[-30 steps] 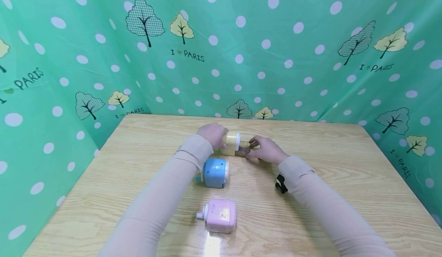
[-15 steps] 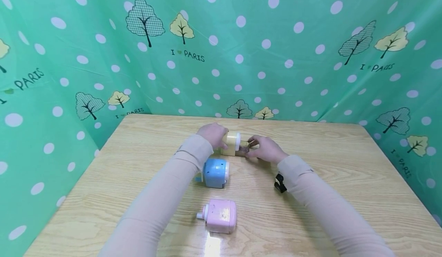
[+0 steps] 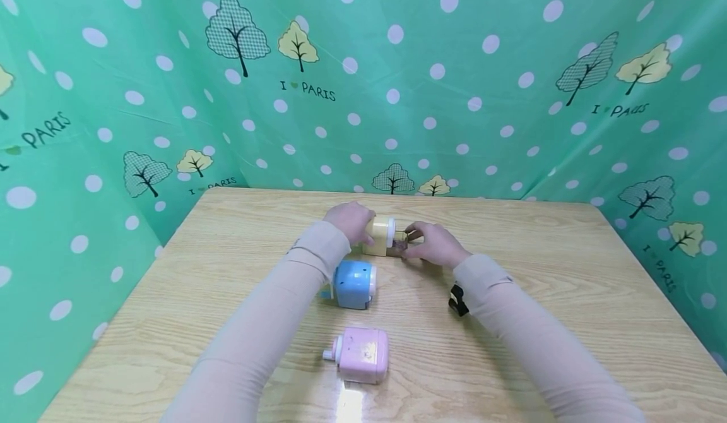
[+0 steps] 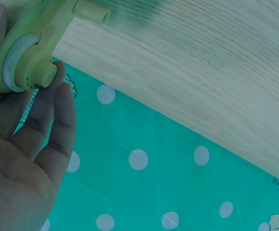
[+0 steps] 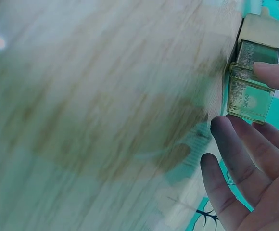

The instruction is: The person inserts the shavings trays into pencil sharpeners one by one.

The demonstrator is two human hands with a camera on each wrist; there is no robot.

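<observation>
A yellow crank pencil sharpener (image 3: 376,237) lies on the table toward the back, with its white rim facing right. My left hand (image 3: 349,223) grips its crank end. In the left wrist view the crank handle (image 4: 91,12) sticks out above the curled fingers. The clear shavings drawer (image 5: 252,98) stands partly out of the sharpener's right end, with dark shavings inside. My right hand (image 3: 436,245) pinches the drawer's outer end, thumb on one side and fingertips on the other.
A blue pencil sharpener (image 3: 353,284) stands just in front of the yellow one, close to the left sleeve. Nearer the front is a pink pencil sharpener (image 3: 363,355). A black buckle-like piece (image 3: 459,300) shows beside the right cuff. A green dotted curtain (image 3: 363,95) borders the wooden table (image 3: 511,360).
My right hand has shifted slightly left, and the shavings drawer has slid a little further into the yellow sharpener. The left hand has held still.
</observation>
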